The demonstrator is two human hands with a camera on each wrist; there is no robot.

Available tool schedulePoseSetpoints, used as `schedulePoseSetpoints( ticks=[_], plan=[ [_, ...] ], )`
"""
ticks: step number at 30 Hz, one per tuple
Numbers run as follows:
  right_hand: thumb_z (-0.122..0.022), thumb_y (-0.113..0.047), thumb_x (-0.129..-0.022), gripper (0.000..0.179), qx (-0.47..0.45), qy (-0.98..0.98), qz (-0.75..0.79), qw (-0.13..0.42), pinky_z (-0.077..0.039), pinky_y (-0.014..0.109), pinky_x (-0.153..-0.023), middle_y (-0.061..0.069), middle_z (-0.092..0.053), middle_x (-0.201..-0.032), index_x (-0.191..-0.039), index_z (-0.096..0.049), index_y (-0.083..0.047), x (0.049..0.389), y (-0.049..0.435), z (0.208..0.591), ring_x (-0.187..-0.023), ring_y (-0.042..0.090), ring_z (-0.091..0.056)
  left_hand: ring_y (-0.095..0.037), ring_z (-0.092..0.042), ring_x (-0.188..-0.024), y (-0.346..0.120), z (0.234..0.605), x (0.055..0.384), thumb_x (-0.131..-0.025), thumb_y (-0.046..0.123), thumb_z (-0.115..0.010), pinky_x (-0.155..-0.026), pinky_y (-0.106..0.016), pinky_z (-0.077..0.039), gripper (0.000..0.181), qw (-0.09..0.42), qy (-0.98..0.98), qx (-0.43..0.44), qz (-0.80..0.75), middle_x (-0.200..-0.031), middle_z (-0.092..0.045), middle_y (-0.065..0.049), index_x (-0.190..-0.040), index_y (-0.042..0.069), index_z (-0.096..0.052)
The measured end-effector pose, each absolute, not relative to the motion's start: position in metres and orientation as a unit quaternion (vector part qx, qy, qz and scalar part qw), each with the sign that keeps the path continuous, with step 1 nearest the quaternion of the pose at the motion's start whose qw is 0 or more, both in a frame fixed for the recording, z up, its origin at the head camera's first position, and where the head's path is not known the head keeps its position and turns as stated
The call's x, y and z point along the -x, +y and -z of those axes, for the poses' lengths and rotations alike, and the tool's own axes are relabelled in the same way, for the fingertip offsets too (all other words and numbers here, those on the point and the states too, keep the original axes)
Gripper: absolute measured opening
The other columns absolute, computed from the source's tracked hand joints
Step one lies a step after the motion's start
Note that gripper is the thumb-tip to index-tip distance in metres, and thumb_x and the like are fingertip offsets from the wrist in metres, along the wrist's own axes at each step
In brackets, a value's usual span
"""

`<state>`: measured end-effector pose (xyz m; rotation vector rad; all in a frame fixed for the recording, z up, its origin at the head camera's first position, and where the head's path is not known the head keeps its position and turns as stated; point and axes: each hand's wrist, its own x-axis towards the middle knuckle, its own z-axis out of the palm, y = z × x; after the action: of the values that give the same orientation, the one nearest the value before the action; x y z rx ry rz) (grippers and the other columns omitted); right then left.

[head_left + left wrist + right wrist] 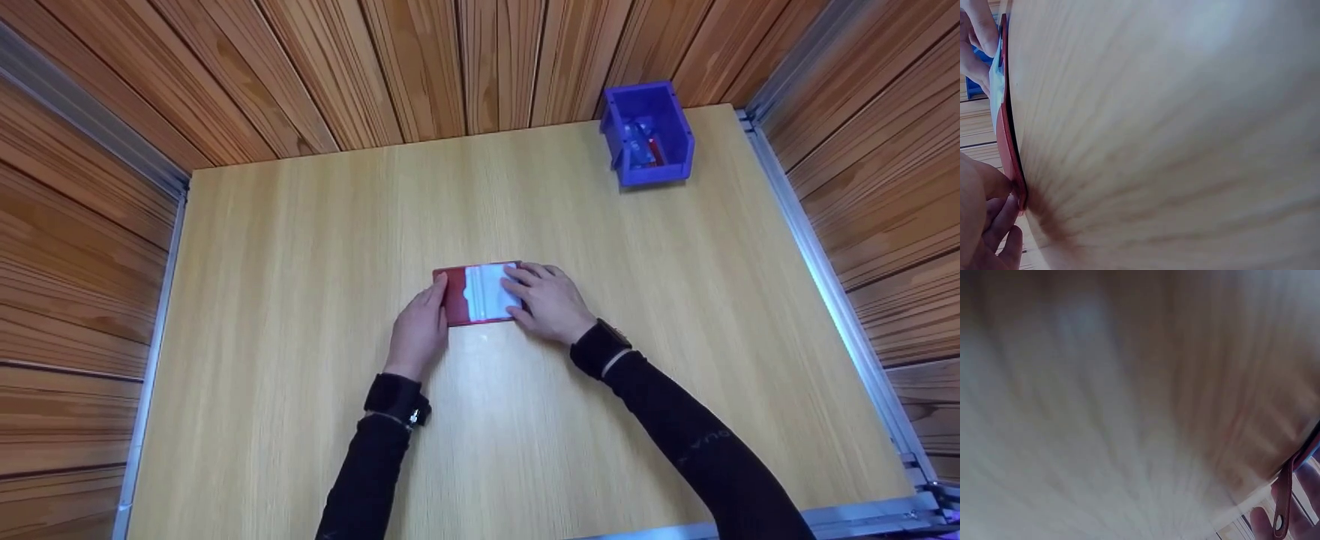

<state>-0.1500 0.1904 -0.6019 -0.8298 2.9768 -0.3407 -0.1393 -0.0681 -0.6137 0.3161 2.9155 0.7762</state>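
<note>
A red card holder [457, 306] lies opened out at the middle of the table, with clear plastic sleeves [487, 294] over its right part. My left hand [417, 331] pinches its left edge, the thumb on top and fingers beneath, as the left wrist view shows. On the right, my right hand [553, 304] rests with spread fingers on the sleeves and the right edge. A narrow red strap [1283, 500] with a metal snap shows beside the right fingers in the right wrist view. The far right end of the holder is covered by that hand.
A blue plastic bin [647, 178] stands at the back right, with small clear and red items [643, 150] inside. Wood-plank walls [427, 67] rise around the table [300, 300], and metal rails [817, 277] run along its sides.
</note>
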Motion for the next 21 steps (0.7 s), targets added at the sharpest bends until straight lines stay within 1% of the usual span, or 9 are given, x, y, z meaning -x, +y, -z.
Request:
schedulePoseSetpoints(
  ticks=[9, 16, 21],
  plan=[
    [-0.064, -0.038, -0.100, 0.050, 0.271, 0.955, 0.117, 0.012, -0.041, 0.055, -0.114, 0.008, -0.056, -0.154, -0.144, -0.063, -0.013, 0.1493, 0.1920, 0.6008, -0.140, 0.036, -0.051, -0.025, -0.054, -0.141, -0.0688, 0.6132, 0.1367, -0.108, 0.014, -0.049, -0.116, -0.038, -0.045, 0.052, 0.042, 0.958, -0.115, -0.259, -0.154, -0.055, -0.012, -0.159, 0.008, -0.041],
    [-0.064, -0.037, -0.100, 0.051, 0.268, 0.956, 0.121, 0.020, -0.041, 0.056, -0.114, 0.009, -0.055, -0.155, -0.145, -0.062, -0.013, 0.1500, 0.1920, 0.6011, -0.140, 0.037, -0.050, -0.024, -0.053, -0.142, -0.0686, 0.6129, 0.1372, -0.109, 0.015, -0.049, -0.117, -0.038, -0.044, 0.053, 0.053, 0.959, -0.110, -0.257, -0.156, -0.053, -0.010, -0.160, 0.010, -0.039],
    [-0.063, -0.038, -0.101, 0.051, 0.264, 0.957, 0.117, 0.036, -0.039, 0.057, -0.115, 0.010, -0.053, -0.156, -0.146, -0.061, -0.013, 0.1513, 0.1907, 0.6005, -0.142, 0.037, -0.048, -0.024, -0.051, -0.144, -0.0704, 0.6142, 0.1375, -0.107, 0.013, -0.053, -0.118, -0.039, -0.043, 0.056, 0.056, 0.954, -0.116, -0.270, -0.158, -0.051, -0.009, -0.161, 0.012, -0.038]
  ],
)
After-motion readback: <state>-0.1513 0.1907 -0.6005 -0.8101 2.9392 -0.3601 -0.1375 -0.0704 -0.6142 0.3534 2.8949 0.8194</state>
